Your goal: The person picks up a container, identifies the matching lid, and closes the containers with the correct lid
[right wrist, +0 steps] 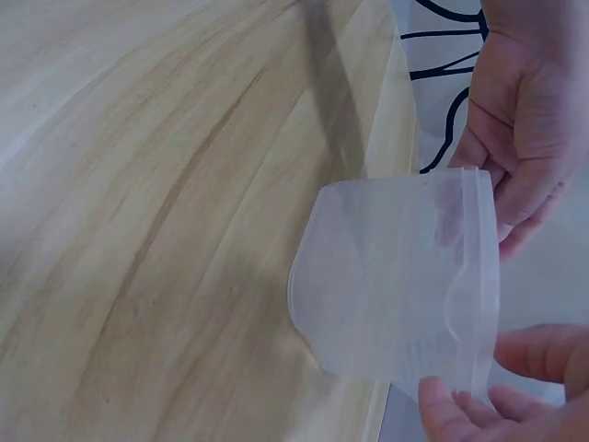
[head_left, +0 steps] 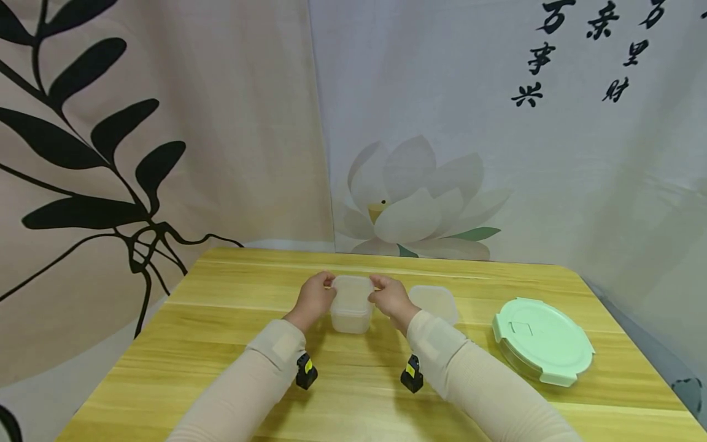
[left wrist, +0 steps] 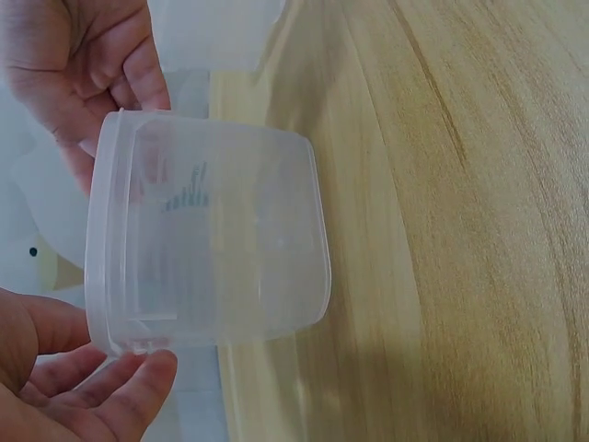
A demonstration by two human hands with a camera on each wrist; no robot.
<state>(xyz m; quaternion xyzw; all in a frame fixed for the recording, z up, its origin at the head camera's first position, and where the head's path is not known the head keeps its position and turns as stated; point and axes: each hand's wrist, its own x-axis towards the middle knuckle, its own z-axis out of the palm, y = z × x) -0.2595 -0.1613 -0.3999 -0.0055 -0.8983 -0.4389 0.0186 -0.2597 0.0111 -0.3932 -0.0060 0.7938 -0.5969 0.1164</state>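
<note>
A translucent plastic food container, squarish with rounded corners, stands upright between both hands at the middle of the table. My left hand grips its rim from the left side, thumb on top and fingers curled below the edge. On the opposite side my right hand pinches the rim in the same way. A raised band runs around the container's top in the left wrist view. Through the clear walls no contents show in the right wrist view.
Just right of the right hand lies another translucent squarish plastic piece. Farther right sits a round container with a mint-green clip lid. The wooden table ends at a printed curtain behind.
</note>
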